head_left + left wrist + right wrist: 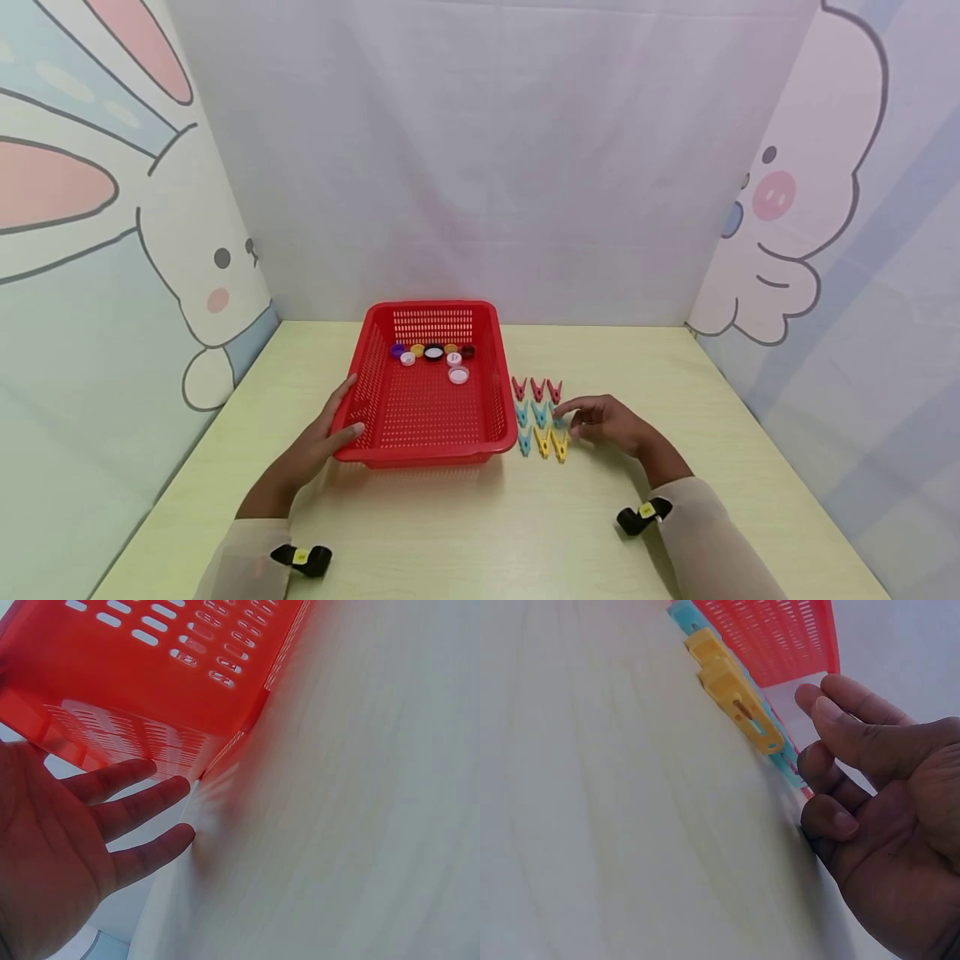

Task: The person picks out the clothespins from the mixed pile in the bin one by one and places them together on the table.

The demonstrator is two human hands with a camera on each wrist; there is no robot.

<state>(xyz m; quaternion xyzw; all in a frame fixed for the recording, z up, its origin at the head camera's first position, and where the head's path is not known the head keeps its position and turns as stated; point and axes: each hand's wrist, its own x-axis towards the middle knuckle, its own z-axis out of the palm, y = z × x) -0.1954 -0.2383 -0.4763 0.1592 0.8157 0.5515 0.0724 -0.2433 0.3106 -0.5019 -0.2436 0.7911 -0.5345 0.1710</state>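
A red perforated plastic basket (431, 454) stands on the table, with several small round lids (433, 352) inside toward its far wall. My left hand (318, 437) is at the basket's near left corner, its thumb by the rim; in the left wrist view its fingers (142, 810) are spread and straight beside the basket wall. Right of the basket lie several clothespins in rows: red ones (537, 389) farthest, blue ones (539, 414) in the middle, yellow ones (559, 446) nearest. My right hand (611, 423) hovers beside them, fingers loosely bent and holding nothing, index fingertip close to a blue clothespin.
The pale wooden table (480, 533) reaches back to a plain light cloth wall (480, 167). Walls with cartoon animals stand on the left and right. One blue clothespin (524, 442) lies beside the yellow pair, close to the basket's right side.
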